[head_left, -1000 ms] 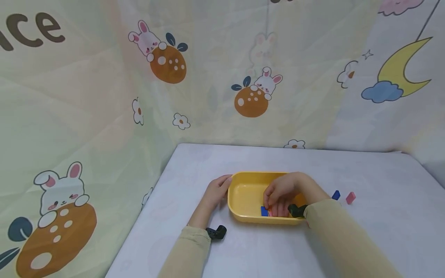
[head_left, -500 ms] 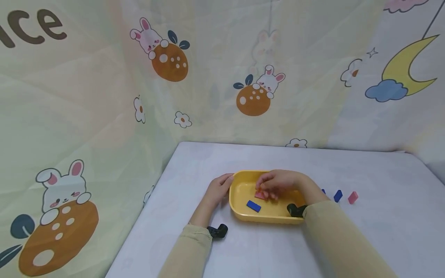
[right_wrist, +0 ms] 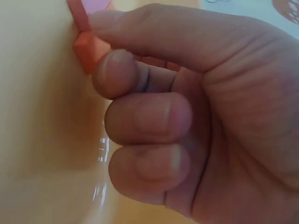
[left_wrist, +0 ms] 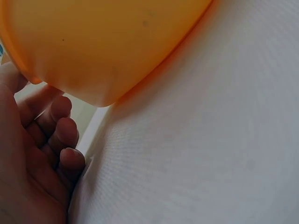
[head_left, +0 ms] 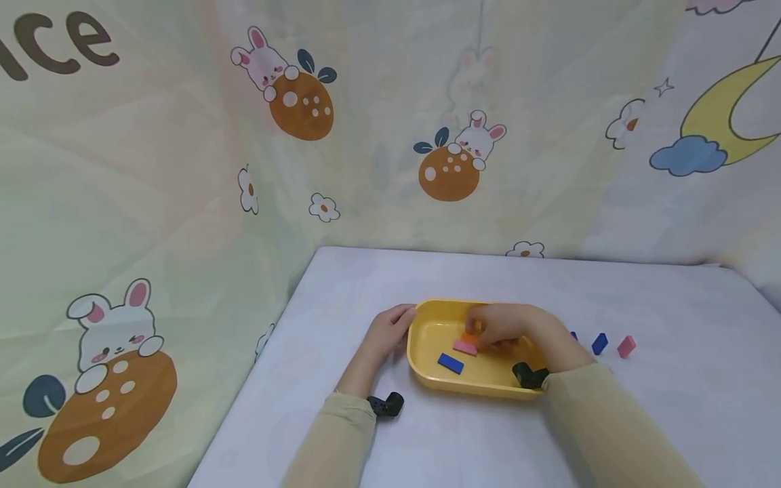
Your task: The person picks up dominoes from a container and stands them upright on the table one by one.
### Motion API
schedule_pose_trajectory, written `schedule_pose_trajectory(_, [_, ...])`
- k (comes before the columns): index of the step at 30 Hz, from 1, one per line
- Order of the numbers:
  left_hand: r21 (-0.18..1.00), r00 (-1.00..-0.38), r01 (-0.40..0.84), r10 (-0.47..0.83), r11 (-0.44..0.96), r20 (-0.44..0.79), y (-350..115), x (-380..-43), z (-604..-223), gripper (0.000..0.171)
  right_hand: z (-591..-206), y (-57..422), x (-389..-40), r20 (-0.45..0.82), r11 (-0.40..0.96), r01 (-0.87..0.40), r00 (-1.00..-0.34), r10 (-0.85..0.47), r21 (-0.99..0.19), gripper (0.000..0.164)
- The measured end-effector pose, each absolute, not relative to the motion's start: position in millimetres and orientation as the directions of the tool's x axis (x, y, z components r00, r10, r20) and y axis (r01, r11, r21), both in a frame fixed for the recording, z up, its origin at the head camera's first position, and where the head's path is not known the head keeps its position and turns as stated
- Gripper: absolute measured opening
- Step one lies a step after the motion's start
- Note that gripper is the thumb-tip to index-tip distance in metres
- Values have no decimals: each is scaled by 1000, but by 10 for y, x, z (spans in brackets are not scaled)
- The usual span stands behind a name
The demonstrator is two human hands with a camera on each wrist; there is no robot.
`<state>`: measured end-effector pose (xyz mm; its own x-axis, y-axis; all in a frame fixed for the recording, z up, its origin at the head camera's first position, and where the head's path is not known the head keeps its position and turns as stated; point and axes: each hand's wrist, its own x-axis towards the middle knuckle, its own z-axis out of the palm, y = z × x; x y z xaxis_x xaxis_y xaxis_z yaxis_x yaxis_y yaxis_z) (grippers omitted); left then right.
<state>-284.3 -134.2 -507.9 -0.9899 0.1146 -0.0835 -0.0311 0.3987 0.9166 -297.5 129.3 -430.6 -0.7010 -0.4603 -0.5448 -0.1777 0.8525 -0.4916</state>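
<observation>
With 12 o'clock taken as the side farthest from the person: one yellow tray (head_left: 462, 389), rounded corners, set on a white-covered table (head_left: 439, 447). Contents visible, three blocks: one orange block (head_left: 468, 337), near the tray's centre, pinched between thumb and index fingertip of the right hand (head_left: 508, 325), which reaches in from 3 o'clock, other fingers curled; one pink block (head_left: 465, 348), against the orange block on its 6 o'clock side; one blue block (head_left: 450, 363), lying flat toward 8 o'clock, apart from both. Left hand (head_left: 388, 330): at the tray's 9 o'clock end, grasping it by the rim. Outside, beyond 3 o'clock, in a row: one blue piece (head_left: 574, 335), mostly hidden behind the right wrist; a second blue piece (head_left: 600, 343); one pink piece (head_left: 626, 346).
</observation>
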Motion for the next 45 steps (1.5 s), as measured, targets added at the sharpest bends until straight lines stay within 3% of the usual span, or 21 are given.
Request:
schedule_pose_trajectory(10, [912,-990,-36,108,408,-88,-1330,-2842,-5101,48,-4459,1249,-3016,-541,873,-200,-717,-440,-444,15])
schedule_pose_trajectory(23, [912,-991,-38,102,408,-87,-1320,-2831,-5094,50,-4331,1386,-3080,-479,781,-232,-678,-557,-580,17])
schedule_pose_trajectory(30, [913,-992,-30,102,407,-78,-1369,-2856,-5134,48,-4074,1502,-3038,-430,747,-205,-709,-559,-633,27])
schedule_pose_trajectory(38, [906,-991,-43,99,421,-93,-1361,-2849,-5115,47,-3872,2008,-2825,-292,692,-266,-763,-577,-671,34])
schedule_pose_trajectory(45, [907,-991,-31,105,421,-82,-1352,-2850,-5078,49,-3918,2680,-2419,-222,656,-235,-815,-535,-717,35])
